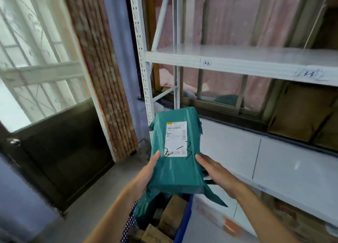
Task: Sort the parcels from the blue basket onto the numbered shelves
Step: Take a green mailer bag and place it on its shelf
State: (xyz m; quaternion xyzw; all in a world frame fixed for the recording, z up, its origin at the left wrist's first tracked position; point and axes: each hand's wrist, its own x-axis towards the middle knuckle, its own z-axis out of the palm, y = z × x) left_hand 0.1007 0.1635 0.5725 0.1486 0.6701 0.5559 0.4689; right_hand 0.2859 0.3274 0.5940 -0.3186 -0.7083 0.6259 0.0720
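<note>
A teal plastic-wrapped parcel (175, 162) with a white label and "2-3" handwritten in black is held up in front of the white metal shelves. My left hand (148, 171) grips its left edge and my right hand (214, 171) grips its right edge. Below it is the blue basket (183, 222), holding several brown cardboard parcels (169, 213) and another teal bag. The upper shelf (237, 59) carries small tags reading "3-2" (207, 63) and "3-3" (309, 74). The lower shelf (274, 162) lies just right of the parcel.
A large brown cardboard box (301, 112) stands on the lower shelf at the right. The perforated white shelf upright (144, 74) rises behind the parcel. A brick pillar (102, 69) and a dark door (60, 147) with a barred window are on the left. The floor is grey concrete.
</note>
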